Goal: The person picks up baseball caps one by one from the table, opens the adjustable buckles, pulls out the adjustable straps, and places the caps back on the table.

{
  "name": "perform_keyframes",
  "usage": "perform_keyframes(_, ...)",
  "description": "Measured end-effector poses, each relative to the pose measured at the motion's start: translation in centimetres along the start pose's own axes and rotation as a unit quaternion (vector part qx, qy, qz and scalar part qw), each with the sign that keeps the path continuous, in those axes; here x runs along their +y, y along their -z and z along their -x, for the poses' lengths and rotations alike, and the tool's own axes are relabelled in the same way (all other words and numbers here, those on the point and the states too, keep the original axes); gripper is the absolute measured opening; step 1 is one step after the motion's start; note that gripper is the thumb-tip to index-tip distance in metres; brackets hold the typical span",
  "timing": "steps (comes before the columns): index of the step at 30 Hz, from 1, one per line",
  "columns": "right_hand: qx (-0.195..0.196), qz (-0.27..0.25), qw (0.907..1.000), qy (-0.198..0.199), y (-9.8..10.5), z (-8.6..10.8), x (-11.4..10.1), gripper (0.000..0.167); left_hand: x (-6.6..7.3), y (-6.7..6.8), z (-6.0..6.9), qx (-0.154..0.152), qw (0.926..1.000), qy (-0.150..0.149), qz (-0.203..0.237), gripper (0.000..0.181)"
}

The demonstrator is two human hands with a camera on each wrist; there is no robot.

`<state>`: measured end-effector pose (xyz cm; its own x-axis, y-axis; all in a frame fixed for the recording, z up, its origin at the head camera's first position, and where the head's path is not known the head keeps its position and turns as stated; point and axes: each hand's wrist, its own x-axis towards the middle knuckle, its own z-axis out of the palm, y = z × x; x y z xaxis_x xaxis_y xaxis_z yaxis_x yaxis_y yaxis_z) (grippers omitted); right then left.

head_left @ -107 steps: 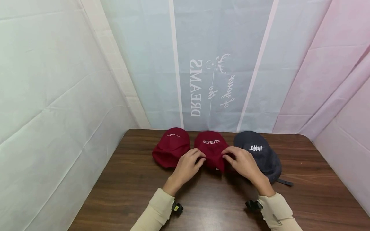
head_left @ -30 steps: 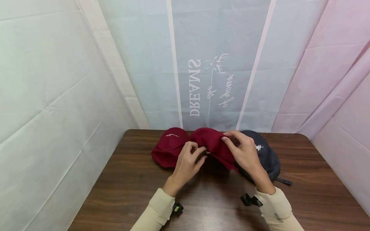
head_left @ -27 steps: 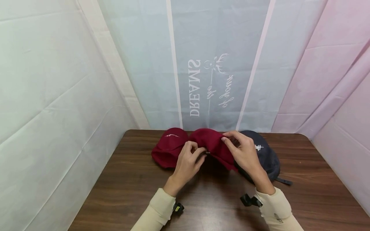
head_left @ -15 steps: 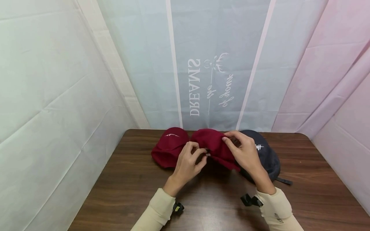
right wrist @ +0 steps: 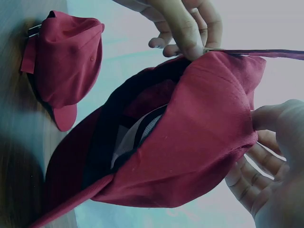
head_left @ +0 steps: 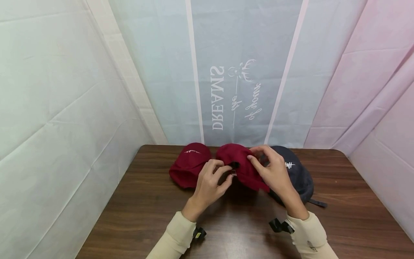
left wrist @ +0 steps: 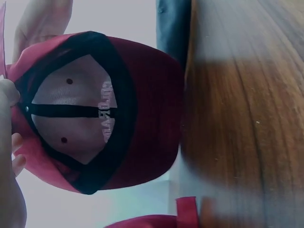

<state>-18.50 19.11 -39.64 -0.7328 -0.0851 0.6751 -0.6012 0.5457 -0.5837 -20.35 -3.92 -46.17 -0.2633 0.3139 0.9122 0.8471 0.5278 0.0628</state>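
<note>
A: Grip state?
B: Left hand (head_left: 208, 181) pinches the rear edge of the Colorado cap (head_left: 242, 169); right hand (head_left: 273, 171) pinches its crown.
A: Cap position?
B: Between both hands, tilted, its hollow facing the left wrist camera.
A: Outward from there?
B: Second red cap (head_left: 192, 162) beside the left hand; dark cap (head_left: 300, 178) partly behind the right; wooden table (head_left: 233, 226) below.

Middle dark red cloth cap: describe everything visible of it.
This dark red cloth cap is tilted, its opening showing a black band and pale lettering inside; its brim is curved. A narrow strap juts out at the back, where the left hand pinches; the right hand holds its crown. A second red cap and a dark grey cap flank it.
</note>
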Motion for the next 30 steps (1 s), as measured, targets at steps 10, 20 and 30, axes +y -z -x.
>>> perform_keyframes(10, 0.046, -0.027, 0.9963, 0.068, 0.3, -0.3, -0.8, 0.026, 1.1, 1.1, -1.8, 0.035, 0.9993, -0.012, 0.005, 0.032)
perform_keyframes(20, 0.013, -0.025, 0.9934, 0.112, 0.5, 0.0, -0.9, 0.026, 2.2, 2.1, -3.2, 0.051, 0.9987, -0.007, 0.007, 0.024)
perform_keyframes(30, -0.039, -0.041, 0.9938, 0.095, 0.5, 0.2, -0.9, 0.034, 2.1, 2.3, -4.5, 0.033, 0.9985, 0.043, 0.002, 0.018)
